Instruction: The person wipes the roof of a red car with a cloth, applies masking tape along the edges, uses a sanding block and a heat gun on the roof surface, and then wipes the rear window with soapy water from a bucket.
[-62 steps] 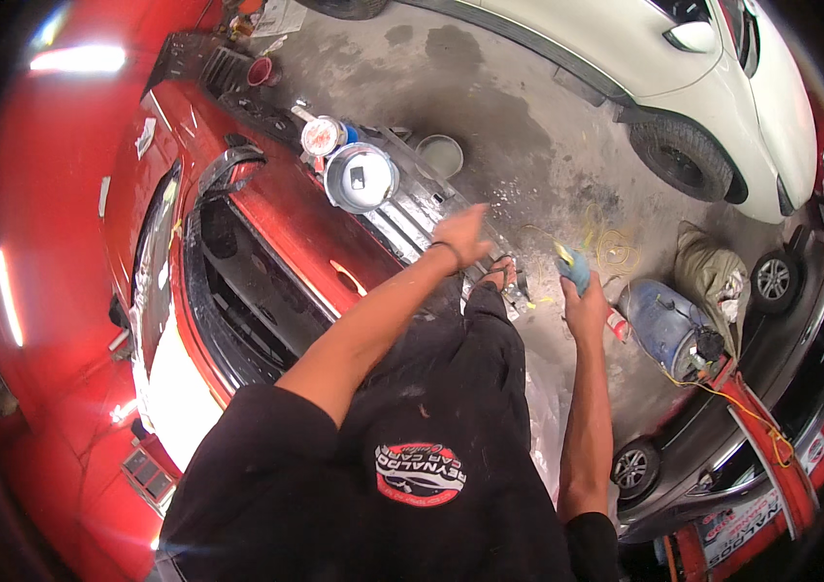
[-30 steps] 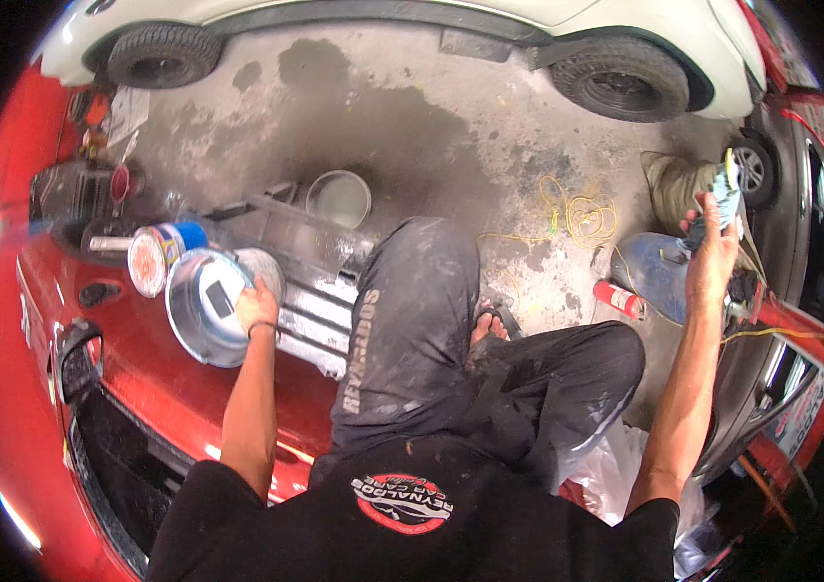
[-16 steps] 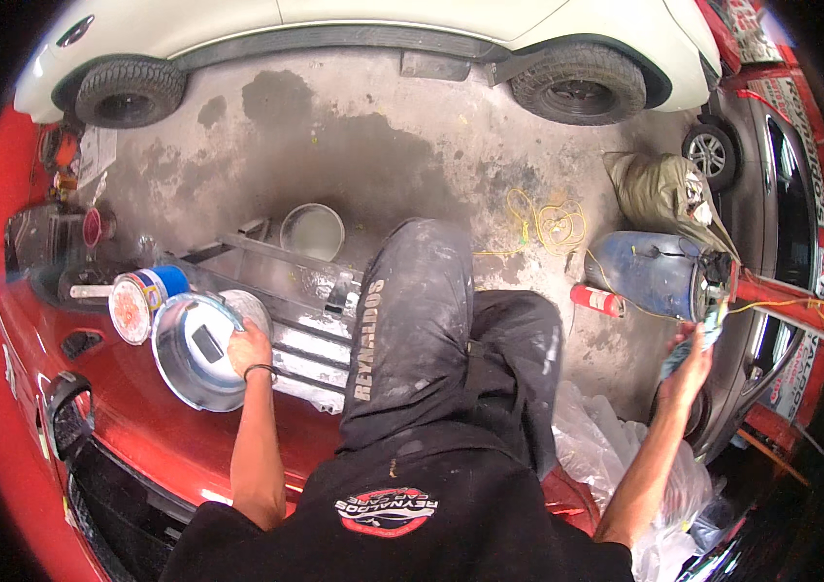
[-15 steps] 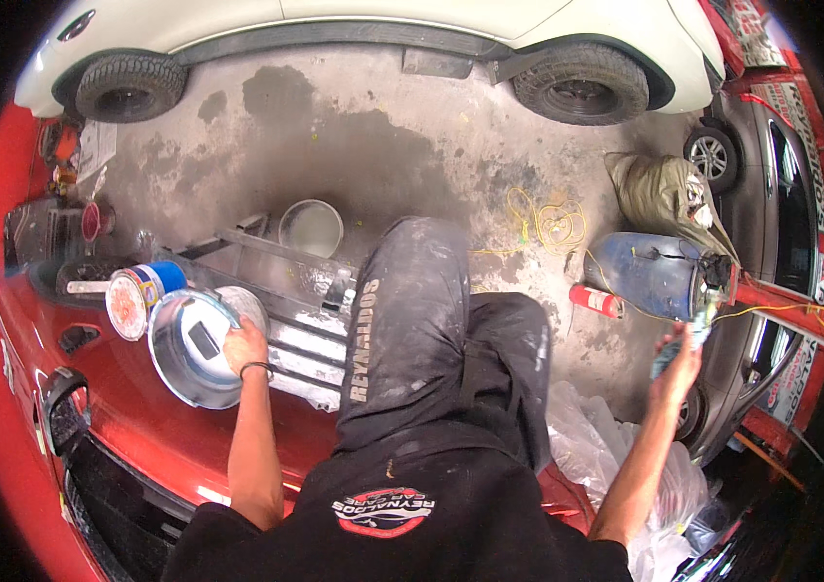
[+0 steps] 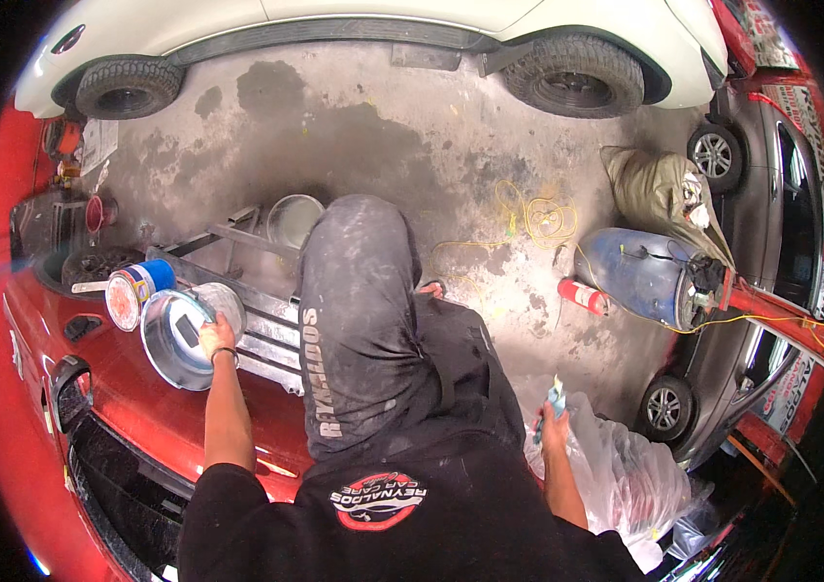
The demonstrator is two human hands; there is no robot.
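My left hand [image 5: 222, 336] is closed over the near right rim of a pale grey bucket [image 5: 155, 354], tilted so its inside shows. Inside the bucket is a small dark rectangular patch; I cannot tell what it is. Beside it on the left lies a white-and-blue can [image 5: 129, 301] with a pale stick next to it. Over on the right, my right hand [image 5: 555, 427] grips a crumpled light blue cloth [image 5: 556, 396], part of it poking up above the fingers. That hand is in front of clear plastic sheeting [image 5: 616, 466].
A slatted metal bench [image 5: 271, 341] stands by my legs, next to a red car [image 5: 150, 407]. Ahead, a round pale tub [image 5: 291, 218] sits on the floor. Rightward are a blue drum [image 5: 630, 276], a red cylinder [image 5: 584, 296], a yellow cord [image 5: 550, 223] and a grey car [image 5: 761, 252].
My right hand has swung left and inward with the cloth, from near the blue drum to the plastic sheeting. My knee has shifted left. The left hand keeps hold of the bucket.
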